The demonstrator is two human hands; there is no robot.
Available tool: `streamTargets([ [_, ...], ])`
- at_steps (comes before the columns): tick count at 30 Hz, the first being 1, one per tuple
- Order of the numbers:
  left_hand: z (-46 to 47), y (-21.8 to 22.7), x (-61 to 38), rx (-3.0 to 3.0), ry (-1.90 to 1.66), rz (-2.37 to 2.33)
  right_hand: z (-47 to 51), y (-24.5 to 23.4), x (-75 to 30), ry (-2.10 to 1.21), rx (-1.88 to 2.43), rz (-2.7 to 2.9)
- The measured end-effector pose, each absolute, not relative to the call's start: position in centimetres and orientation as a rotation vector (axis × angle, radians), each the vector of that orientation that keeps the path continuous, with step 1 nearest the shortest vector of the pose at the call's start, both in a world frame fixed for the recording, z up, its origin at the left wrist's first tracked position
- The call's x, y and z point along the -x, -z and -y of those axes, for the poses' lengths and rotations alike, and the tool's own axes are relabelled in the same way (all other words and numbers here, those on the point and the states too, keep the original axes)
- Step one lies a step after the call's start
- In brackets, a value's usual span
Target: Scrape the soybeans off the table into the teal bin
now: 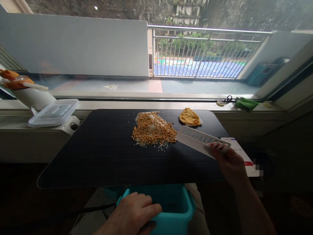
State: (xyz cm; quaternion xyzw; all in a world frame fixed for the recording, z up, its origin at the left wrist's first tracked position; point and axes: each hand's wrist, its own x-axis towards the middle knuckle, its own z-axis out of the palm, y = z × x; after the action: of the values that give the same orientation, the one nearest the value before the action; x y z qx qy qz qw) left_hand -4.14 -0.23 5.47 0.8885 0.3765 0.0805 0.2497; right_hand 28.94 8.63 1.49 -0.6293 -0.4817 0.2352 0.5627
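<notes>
My right hand (227,160) is closed on the near end of a white plastic strip with a row of slots (195,140). Its far end reaches the right edge of a pile of soybeans mixed with white rice grains (154,129), lying on a black table (97,156). Some rice is scattered around the pile. Below the table's front edge, my left hand (137,209) grips the near-left rim of a teal plastic bin (174,215). The bin stands between the legs, and its bottom is dark.
A folded yellow cloth (190,117) lies behind the strip. At the table's right edge sits a phone (234,150) with a lit screen. A clear plastic lid (55,112) rests on the radiator (22,122) at left. A green cloth (246,103) lies on the windowsill.
</notes>
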Motion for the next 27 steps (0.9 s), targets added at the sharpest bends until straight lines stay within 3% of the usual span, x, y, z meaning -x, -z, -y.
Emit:
streamTargets([
  [27, -0.3, -6.2, 3.2, -2.368, -0.014, -0.997, -7.9, -0.2, -29.9, -0.728, 1.447, 1.138],
])
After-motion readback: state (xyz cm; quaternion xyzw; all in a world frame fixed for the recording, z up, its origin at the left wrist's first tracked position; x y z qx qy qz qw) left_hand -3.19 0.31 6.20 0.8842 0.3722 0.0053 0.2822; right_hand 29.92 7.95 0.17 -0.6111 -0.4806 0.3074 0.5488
